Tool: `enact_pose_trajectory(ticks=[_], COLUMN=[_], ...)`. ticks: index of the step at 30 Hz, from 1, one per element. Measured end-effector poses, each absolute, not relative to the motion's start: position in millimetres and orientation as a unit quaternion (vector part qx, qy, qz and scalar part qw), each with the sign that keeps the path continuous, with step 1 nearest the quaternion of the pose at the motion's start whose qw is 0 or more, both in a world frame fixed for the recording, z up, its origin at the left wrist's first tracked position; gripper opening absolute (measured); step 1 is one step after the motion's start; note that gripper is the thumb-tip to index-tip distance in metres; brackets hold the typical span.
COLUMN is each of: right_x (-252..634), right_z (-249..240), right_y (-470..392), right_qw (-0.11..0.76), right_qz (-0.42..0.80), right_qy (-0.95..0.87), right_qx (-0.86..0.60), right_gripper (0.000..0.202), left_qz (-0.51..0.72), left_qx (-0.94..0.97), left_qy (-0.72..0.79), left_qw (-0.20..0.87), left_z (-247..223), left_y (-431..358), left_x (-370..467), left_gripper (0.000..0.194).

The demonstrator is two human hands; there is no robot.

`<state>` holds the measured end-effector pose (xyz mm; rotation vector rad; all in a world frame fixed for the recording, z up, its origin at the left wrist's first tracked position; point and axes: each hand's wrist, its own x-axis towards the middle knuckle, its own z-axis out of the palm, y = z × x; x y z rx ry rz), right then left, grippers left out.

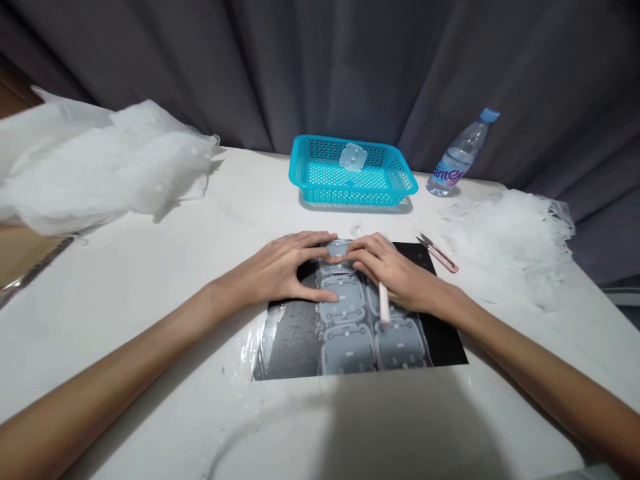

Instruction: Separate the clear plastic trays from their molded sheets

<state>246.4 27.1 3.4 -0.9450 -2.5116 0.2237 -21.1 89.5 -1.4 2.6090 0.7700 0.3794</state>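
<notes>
A clear plastic sheet (343,300) with rounded-square shapes outlined on it lies over a black mat (295,340). My left hand (295,267) is flat on its upper left part, thumb and fingers spread, holding nothing. My right hand (383,267) is closed around a slim pen-like tool with a pale handle (384,305). The handle's end sticks out below the palm; the tool's tip is hidden by my fingers. Both hands' fingertips come close together over the top left shape. A small clear scrap (356,229) lies just beyond the mat's far edge.
A blue plastic basket (350,197) at the back holds a clear rounded-square piece (353,157). A water bottle (455,160) stands right of it. Pink-handled thread snips (439,255) lie beside white plastic scraps (505,247). More white film (110,167) is heaped at left.
</notes>
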Motion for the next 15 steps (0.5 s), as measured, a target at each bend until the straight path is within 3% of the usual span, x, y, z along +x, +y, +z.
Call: enact_pose_trajectory(ticks=[9, 15], right_x=[229.4, 224.8], right_z=[-2.4, -1.3], right_y=[32.7, 28.8], right_qw=[0.151, 0.127], right_qz=[-0.173, -0.195], right_qy=[-0.932, -0.930], right_qx=[-0.282, -0.284], right_gripper=[0.025, 0.022], left_qz=[0.150, 0.184], left_qx=[0.917, 0.894], left_qy=[0.285, 0.317], left_qw=[0.237, 0.259], left_z=[-8.0, -7.5], left_y=[88.5, 76.4], left_x=[-23.1, -22.3], left_gripper=[0.066, 0.078])
